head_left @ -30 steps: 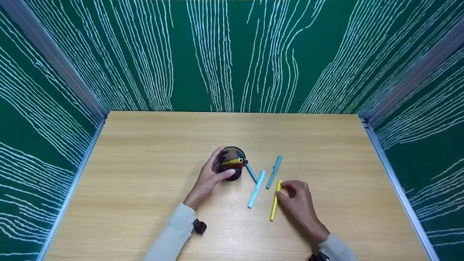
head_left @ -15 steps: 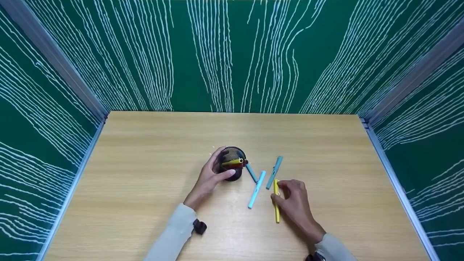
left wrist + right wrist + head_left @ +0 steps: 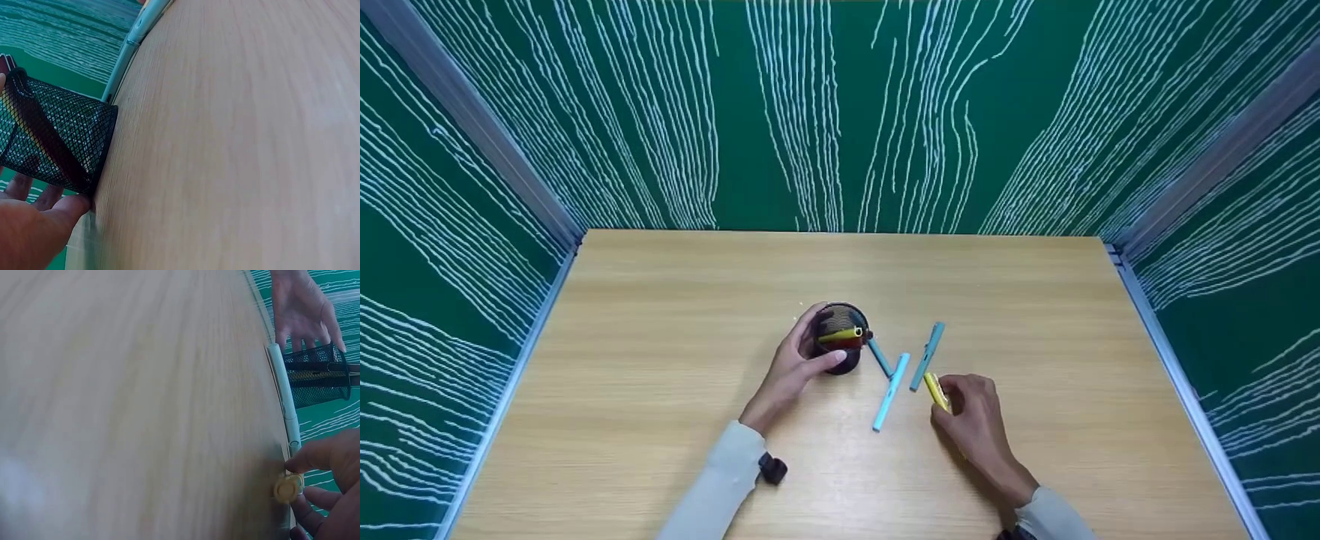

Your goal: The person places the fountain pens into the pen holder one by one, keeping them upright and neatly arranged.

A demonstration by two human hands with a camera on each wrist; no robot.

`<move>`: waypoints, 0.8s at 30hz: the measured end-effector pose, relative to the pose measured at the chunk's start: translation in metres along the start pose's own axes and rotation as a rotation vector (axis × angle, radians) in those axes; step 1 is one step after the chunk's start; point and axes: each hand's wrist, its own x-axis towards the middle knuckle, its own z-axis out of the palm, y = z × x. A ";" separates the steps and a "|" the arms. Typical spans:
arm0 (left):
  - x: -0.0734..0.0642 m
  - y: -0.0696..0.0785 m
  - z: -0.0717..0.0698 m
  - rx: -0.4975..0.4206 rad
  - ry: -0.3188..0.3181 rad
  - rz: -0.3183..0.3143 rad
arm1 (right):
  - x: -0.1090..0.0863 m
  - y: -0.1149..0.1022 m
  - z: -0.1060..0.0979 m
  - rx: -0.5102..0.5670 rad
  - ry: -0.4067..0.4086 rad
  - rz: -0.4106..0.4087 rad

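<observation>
Yellow cylindrical pen (image 3: 937,391) is sitting in the right hand (image 3: 976,420), its fingers and thumb pinching narrowly, beside a dark teal pen (image 3: 928,356) lying on the pale wooden surface (image 3: 675,315). The left hand (image 3: 789,369) is gripping a black cylindrical mesh cup (image 3: 84,121), fingers curving around it.

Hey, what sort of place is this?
Probably a small booth-like workstation: a pale wood-grain tabletop enclosed by green panels with wavy white lines, joined at grey, straight corner posts.

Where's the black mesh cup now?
In the head view, the cup stands just below centre, gripped by the left hand, with a slim teal pen to its right.
</observation>
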 end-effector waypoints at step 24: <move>-0.001 0.000 0.002 0.031 0.023 -0.006 | -0.003 -0.009 -0.022 -0.018 -0.047 0.125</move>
